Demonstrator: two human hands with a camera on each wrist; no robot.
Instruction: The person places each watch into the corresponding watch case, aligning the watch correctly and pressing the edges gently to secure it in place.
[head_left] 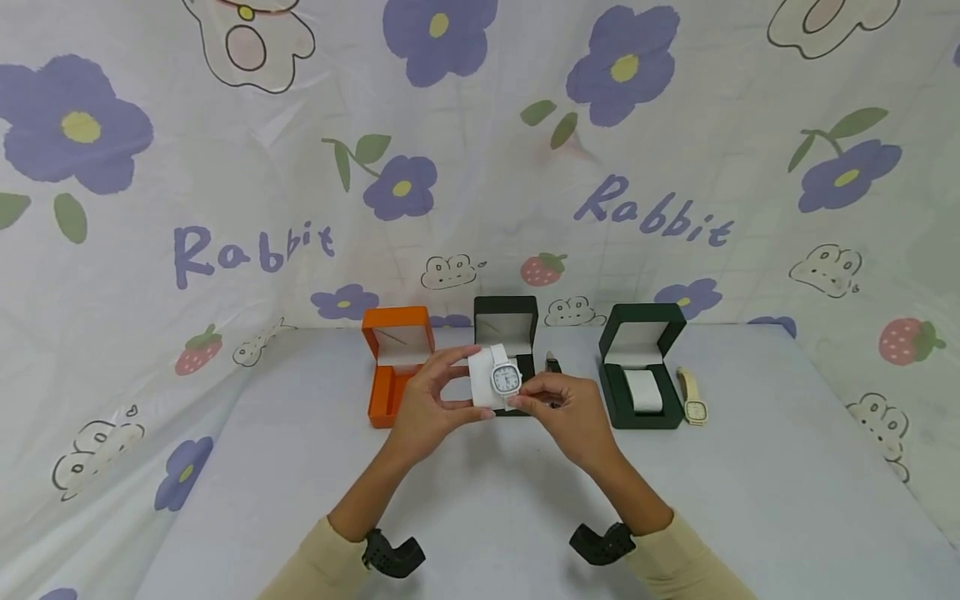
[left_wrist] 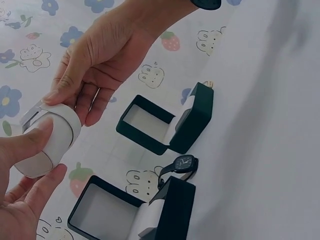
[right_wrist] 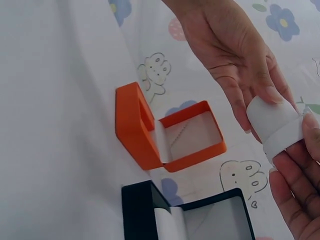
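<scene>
Gripping white cushion (head_left: 481, 383) by one end between thumb and fingers of left hand (head_left: 427, 404), likely for steadiness, and pinching edge of white watch (head_left: 507, 379), looped round cushion, with thumb and fingertips of right hand (head_left: 576, 414), probably to adjust fit.

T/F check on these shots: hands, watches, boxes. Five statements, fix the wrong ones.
1. The left hand holds a smooth white rounded cushion. True.
2. The right hand holds nothing. False: it grips the white square-faced watch.
3. Every box is shut. False: the orange square box stands open.
4. A black square-faced watch is left of the rightmost dark green square box. True.
5. The gold square-faced watch lies inside that box. False: it lies on the white tabletop beside it.
</scene>
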